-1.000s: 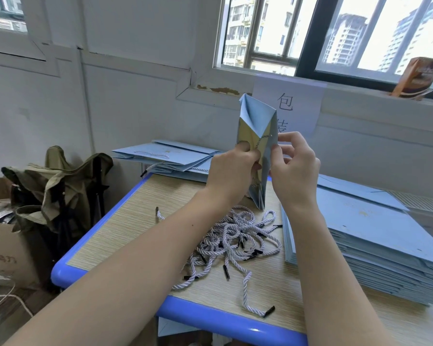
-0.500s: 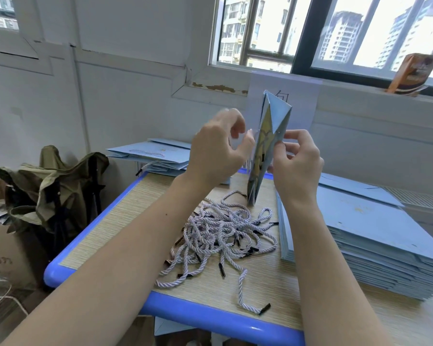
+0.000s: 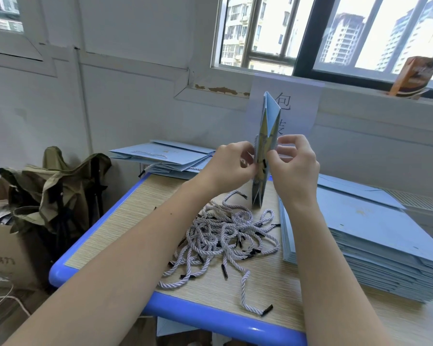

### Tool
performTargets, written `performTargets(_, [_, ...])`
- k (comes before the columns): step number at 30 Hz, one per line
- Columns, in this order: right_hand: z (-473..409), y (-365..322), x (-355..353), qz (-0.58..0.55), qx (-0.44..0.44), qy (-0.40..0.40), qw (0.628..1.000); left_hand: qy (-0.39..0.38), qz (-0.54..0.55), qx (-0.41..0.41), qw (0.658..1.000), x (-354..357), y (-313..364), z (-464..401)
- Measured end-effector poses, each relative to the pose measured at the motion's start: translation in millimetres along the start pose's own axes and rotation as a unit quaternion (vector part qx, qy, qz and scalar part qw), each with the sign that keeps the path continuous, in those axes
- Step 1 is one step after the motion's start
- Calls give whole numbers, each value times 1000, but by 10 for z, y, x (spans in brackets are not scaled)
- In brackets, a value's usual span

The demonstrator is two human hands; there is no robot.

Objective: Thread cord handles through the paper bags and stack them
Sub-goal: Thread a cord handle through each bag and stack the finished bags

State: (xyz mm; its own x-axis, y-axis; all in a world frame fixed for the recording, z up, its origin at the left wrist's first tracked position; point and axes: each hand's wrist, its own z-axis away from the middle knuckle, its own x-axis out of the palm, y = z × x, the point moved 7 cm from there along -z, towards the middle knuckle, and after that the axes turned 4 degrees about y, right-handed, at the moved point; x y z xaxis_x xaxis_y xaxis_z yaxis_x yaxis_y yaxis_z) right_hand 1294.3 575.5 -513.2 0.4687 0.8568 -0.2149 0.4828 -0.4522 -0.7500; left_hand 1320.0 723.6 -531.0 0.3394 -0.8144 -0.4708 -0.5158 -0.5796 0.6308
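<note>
A folded light blue paper bag (image 3: 269,121) stands edge-on above the table, held between both hands. My left hand (image 3: 231,166) pinches its left face, where a white cord runs along the bag's side. My right hand (image 3: 295,166) pinches the bag's right face, and a black cord tip shows between the two thumbs. Below the bag lies a tangled heap of white twisted cords (image 3: 223,236) with black tips. A tall stack of flat blue bags (image 3: 365,236) fills the table's right side. A smaller pile of bags with cord handles (image 3: 163,156) lies at the far left corner.
The wood-grain table has a blue rim (image 3: 210,313). An olive folded chair (image 3: 55,191) and a cardboard box (image 3: 8,260) stand left of it. A white sign (image 3: 300,106) hangs on the wall behind, and an orange carton (image 3: 415,76) sits on the windowsill.
My left hand, raised and apart from the bag half a second ago, has come back down and pinches the bag's left face. The bag has turned more edge-on.
</note>
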Motion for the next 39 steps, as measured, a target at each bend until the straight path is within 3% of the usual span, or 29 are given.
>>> performTargets(4, [16, -8, 30, -15, -31, -5, 999, 24, 32, -4, 999, -26, -1, -10])
performTargets(8, [15, -29, 78, 44, -97, 0, 994, 46, 54, -18, 997, -50, -14, -22])
performTargets(13, [11, -3, 80, 86, -107, 16, 990, 67, 12, 6, 998, -69, 37, -17])
performTargets(21, [64, 36, 143, 200, -95, 12, 975, 54, 33, 21, 998, -32, 89, 7])
performTargets(26, [84, -6, 102, 165, -119, 60, 977, 47, 57, 12, 997, -15, 78, 20])
performTargets(39, [32, -14, 91, 179, -118, 78, 974, 18, 75, 9, 997, 18, 56, 1])
